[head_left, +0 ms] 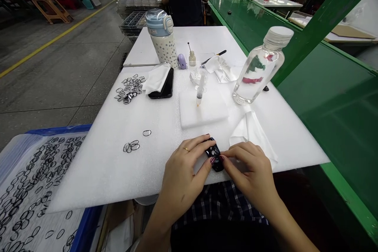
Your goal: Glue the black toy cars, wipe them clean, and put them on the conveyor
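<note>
A small glossy black part (214,152), roughly the size of a toy car body, lies at the near edge of the white foam sheet (103,165). My left hand (187,161) grips it from the left, fingers over its far end and thumb on its near side. From the right, my right hand (251,165) pinches its near right edge with thumb and fingertip. Several thin black rings (131,146) rest on the foam to the left, and one single ring (147,133) sits just beyond them. A white cloth (254,134) lies beyond my right hand.
A syringe (200,90) stands on a foam block (203,116). Further out are a clear bottle (260,71), a dotted tumbler (163,45), a phone (167,86) under tissue and a pile of rings (130,88). A blue-edged tray (85,220) of rings is lower left; a green conveyor (325,98) runs right.
</note>
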Demonstrator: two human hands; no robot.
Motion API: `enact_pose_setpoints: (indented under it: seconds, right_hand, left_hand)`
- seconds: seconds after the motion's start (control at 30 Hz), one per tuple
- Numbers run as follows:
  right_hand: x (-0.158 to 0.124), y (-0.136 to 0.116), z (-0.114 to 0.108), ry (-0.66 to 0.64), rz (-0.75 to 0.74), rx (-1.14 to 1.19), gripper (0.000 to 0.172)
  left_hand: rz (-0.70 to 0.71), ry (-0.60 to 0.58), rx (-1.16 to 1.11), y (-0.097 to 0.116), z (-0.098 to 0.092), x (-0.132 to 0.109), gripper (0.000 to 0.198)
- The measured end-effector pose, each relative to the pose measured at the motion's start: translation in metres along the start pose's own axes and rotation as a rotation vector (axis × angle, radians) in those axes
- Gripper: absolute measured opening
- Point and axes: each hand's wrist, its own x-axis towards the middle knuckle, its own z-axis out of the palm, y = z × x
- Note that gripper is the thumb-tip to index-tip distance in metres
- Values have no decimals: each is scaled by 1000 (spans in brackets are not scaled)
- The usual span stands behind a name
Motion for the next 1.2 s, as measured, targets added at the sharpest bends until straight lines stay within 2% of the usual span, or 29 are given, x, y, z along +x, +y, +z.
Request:
enact_pose_setpoints:
  seconds: [0.23,0.3,0.43,0.57,0.73,0.8,1.03,1.2]
  right_hand:
    - [-1,-1,-3,-8,32,55,13]
    - [-1,-1,-5,-12,43,62,13]
    - [-2,0,-4,-9,30,42,12]
    - [-6,4,-2,48,-127,14,17]
    - [-13,11,2,97,-308,-44,30]
    - [-14,13,4,90,-332,-85,32]
    - [-7,3,4,19,-380,-185,18]
    - [-2,-5,-7,-113,-386,-208,17]
  left_hand:
    - [85,-116,45,-3,-6,3,47]
    - [89,-92,51,-4,-4,3,50]
    - [30,52,103,-6,5,1,50]
    - [13,68,102,-7,5,-3,36]
    - [-11,36,56,-8,-1,-6,44]
    - [-22,38,53,-7,-1,-6,42]
    - [-55,39,61,-6,0,-3,28]
    - [-15,-100,-4,-10,-11,-3,31]
